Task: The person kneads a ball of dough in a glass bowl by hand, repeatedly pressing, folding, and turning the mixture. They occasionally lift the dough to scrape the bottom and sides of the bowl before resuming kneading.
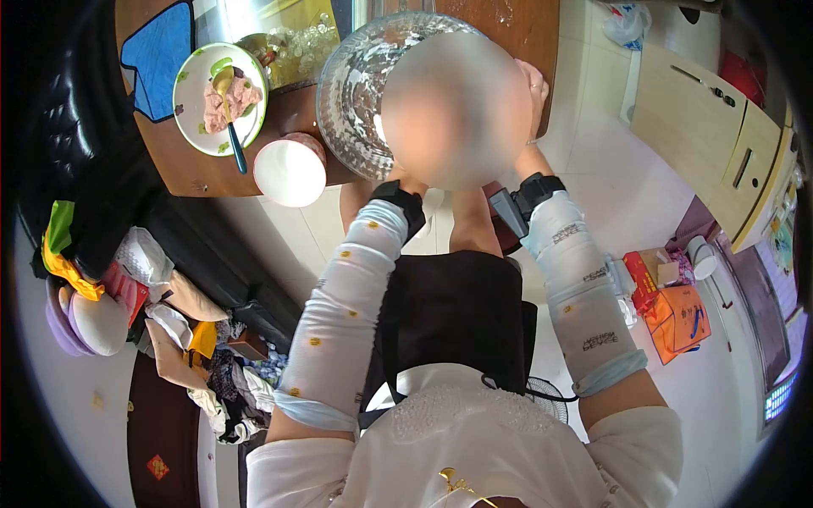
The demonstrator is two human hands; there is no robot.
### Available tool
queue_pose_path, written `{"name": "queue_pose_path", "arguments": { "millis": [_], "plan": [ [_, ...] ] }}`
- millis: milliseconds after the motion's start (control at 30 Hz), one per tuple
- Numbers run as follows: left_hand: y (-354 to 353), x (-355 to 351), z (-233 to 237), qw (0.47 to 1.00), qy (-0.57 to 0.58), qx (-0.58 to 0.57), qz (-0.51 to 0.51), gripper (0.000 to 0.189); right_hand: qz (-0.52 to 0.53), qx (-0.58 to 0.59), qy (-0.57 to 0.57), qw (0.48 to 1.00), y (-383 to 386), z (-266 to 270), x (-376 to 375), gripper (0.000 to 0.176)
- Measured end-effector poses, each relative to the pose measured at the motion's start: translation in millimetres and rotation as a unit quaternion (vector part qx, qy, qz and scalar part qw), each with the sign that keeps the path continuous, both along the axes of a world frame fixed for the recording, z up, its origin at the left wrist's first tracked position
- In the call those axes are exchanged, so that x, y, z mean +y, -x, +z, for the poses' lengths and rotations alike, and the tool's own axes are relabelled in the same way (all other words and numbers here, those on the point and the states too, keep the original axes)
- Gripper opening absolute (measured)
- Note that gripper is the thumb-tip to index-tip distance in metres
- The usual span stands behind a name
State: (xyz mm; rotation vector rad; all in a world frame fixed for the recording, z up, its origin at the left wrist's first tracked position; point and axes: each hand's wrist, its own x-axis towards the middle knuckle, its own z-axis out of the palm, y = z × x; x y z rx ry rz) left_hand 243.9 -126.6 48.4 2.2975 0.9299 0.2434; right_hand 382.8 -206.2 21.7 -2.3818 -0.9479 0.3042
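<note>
1. Glass bowl [356, 93]: one, large and clear, with white smears on its wall. It stands at the near edge of the bench [195, 178], towards the right end, probably so both arms reach it without stretching. A blurred patch covers its middle and its contents.
2. Right hand [535, 85]: one, lying against the bowl's right rim, most likely to steady it. The fingers lie together along the glass. Whether the grip closes on the rim cannot be told.
3. Left hand: hidden under the blurred patch, so its grip cannot be told. Only the sleeved forearm shows, running to the bowl's near side.
4. Black wrist bands: two, one on the left wrist [398, 203] and one on the right [542, 188], worn over the white sleeves.
5. Plate [188, 127]: one, white with a green rim, left of the bowl and apart from it. It holds pink minced filling with green bits, and seems set aside within reach.
6. Spoon [227, 93]: one, its bowl lying in the filling and its dark handle pointing over the plate's rim towards the near edge.
7. White cup [290, 172]: one, at the near edge, between plate and bowl and just beside the bowl.
8. Blue mat [157, 55]: one, at the far left corner, beyond the plate.
</note>
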Motion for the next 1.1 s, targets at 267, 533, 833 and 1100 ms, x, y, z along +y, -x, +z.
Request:
{"name": "queue_pose_path", "arguments": {
  "millis": [267, 533, 833, 1100],
  "plan": [
    [-18, 3, -13, 0.990, -0.125, 0.066, -0.023, 0.050, -0.004, -0.040, 0.013, 0.999, 5, 5, 4, 0.030],
    [-33, 41, -16, 0.989, -0.081, 0.095, -0.075, 0.056, 0.008, -0.029, 0.050, 0.998, 5, 10, 7, 0.032],
    [-28, 52, -29, 0.988, -0.075, 0.050, -0.123, 0.044, 0.017, 0.006, 0.058, 0.998, 4, 12, 6, 0.035],
    [-31, 61, -30, 0.985, -0.071, 0.048, -0.153, 0.048, 0.017, -0.020, 0.048, 0.998, 4, 12, 9, 0.044]
  ]
}}
